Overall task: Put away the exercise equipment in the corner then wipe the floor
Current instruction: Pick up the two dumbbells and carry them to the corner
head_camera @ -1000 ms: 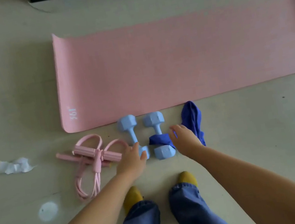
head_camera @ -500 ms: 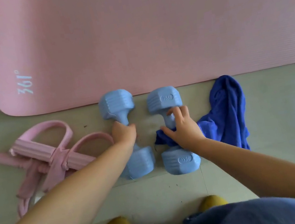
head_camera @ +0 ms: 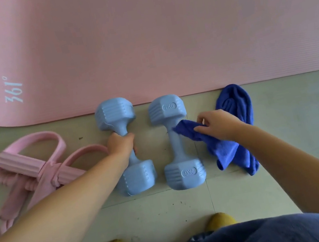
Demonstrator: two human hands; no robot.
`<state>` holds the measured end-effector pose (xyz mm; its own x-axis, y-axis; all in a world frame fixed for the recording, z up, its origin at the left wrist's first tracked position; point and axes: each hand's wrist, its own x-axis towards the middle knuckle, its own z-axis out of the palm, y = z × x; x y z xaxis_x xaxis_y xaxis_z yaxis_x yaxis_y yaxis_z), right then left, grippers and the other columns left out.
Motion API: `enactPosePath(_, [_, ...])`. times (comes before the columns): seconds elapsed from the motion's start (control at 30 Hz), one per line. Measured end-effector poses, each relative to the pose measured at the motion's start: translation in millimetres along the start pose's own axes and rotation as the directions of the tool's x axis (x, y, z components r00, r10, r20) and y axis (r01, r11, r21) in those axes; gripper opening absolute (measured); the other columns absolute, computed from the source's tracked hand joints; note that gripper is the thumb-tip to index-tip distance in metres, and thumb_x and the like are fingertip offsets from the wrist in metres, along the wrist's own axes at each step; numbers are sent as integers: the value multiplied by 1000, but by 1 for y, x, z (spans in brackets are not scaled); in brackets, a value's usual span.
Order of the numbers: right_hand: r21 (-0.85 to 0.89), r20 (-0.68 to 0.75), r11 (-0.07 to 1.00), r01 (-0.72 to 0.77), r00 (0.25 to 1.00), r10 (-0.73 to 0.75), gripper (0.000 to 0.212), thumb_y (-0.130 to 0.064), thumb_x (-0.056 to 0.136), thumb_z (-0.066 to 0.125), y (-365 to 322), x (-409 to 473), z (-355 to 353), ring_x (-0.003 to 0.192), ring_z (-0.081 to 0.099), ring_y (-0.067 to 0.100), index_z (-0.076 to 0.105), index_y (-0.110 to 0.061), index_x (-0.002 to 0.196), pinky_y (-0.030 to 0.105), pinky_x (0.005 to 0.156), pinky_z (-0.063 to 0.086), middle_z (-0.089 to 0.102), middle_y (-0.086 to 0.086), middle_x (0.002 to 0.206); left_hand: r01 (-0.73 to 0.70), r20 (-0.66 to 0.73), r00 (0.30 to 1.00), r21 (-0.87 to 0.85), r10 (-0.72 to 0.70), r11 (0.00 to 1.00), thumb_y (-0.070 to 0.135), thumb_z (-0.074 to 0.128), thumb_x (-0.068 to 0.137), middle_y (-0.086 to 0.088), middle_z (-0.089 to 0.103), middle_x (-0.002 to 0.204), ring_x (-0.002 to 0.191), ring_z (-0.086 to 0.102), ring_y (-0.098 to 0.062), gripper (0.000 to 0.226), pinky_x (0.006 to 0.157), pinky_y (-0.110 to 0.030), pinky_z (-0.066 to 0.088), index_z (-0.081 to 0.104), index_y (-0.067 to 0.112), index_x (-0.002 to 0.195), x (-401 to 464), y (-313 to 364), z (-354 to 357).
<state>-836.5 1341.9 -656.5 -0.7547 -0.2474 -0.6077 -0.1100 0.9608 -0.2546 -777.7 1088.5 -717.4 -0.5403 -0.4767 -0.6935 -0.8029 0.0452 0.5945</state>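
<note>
Left dumbbell (head_camera: 125,146) in left hand (head_camera: 120,144) (cloth (head_camera: 234,129) in right (head_camera: 217,124))

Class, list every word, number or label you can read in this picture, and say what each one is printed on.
"361°", in pale print, on the pink exercise mat, near its left end.
"2KG", embossed in an oval, on the far head of the right dumbbell.
"2KG" again on that dumbbell's near head, seen upside down.
The left dumbbell shows only ridges; no text can be read on it.

A home workout spot — a pink exercise mat (head_camera: 160,35) spread on pale tiled floor (head_camera: 292,118), light-blue dumbbells (head_camera: 176,141) just beside its near edge.
</note>
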Motion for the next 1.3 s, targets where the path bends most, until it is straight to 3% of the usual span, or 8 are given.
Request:
enactPosePath(0.3, [-329, -138, 915, -233, 971, 197, 29, -35, 96, 45, 9, 5, 34, 82, 54, 24, 54, -13, 111, 30, 60, 34, 60, 2, 98, 29, 12, 1000, -25, -29, 999, 6, 53, 81, -9, 55, 56, 46, 54, -25, 7, 62, -37, 53, 53, 2, 75, -7, 5, -2])
enactPosePath(0.43, [71, -327, 987, -146, 931, 161, 40, -45, 97, 39, -21, 14, 6, 89, 55, 32, 55, -8, 90, 35, 69, 39, 57, 10, 94, 45, 59, 997, -59, -42, 997, 4, 52, 83, -11, 52, 58, 42, 52, -23, 11, 58, -35, 50, 50, 3, 73, -6, 5, -4])
enactPosePath(0.5, [189, -239, 978, -86, 962, 131, 49, -48, 96, 37, -43, 16, 6, 73, 53, 30, 47, -10, 67, 33, 62, 37, 59, 11, 74, 50, 74, 996, -80, -44, 995, 4, 51, 84, -11, 51, 57, 41, 50, -23, 13, 58, -35, 48, 50, 4, 71, -5, 4, -5])
enactPosePath(0.6, [383, 114, 907, -174, 983, 141, 47, -54, 90, 49, -65, 13, 36, 69, 55, 25, 47, -12, 69, 29, 61, 43, 60, 9, 74, 58, 74, 996, -96, -51, 994, 3, 51, 82, -12, 50, 54, 46, 50, -25, 17, 61, -38, 47, 48, 5, 66, -5, 3, -6])
enactPosePath(0.67, [703, 296, 622, -346, 937, 186, 31, -38, 87, 64, -70, 14, 52, 61, 55, 19, 51, -11, 78, 24, 53, 46, 57, 6, 72, 81, 99, 993, -127, -68, 989, 4, 54, 82, -11, 50, 54, 45, 49, -24, 18, 56, -33, 46, 48, 6, 65, -6, 2, -7])
enactPosePath(0.77, [819, 413, 336, -465, 885, 217, 22, -18, 85, 66, -72, 21, 63, 49, 48, 18, 51, -10, 70, 26, 50, 44, 51, 6, 60, 205, 174, 970, -190, -173, 960, 10, 58, 84, -8, 50, 58, 48, 46, -22, 15, 50, -26, 42, 49, 9, 73, -7, 4, -8])
enactPosePath(0.97, [845, 290, 336, -416, 885, 365, 26, -11, 80, 57, -83, 11, 61, 41, 40, 20, 46, -10, 57, 26, 46, 37, 44, 7, 50, 233, 105, 971, -192, -216, 953, 12, 56, 84, -4, 44, 49, 30, 41, -15, 27, 45, -21, 34, 45, 11, 60, -22, 9, -5])
enactPosePath(1.3, [833, 345, 282, -476, 845, 408, 23, -11, 80, 54, -116, -140, -80, 35, 39, 18, 44, -12, 59, 25, 44, 36, 45, 5, 50, 304, 208, 935, -46, -288, 952, 10, 55, 81, -7, 47, 55, 41, 41, -19, 14, 45, -24, 36, 46, 11, 71, -200, 87, -88])
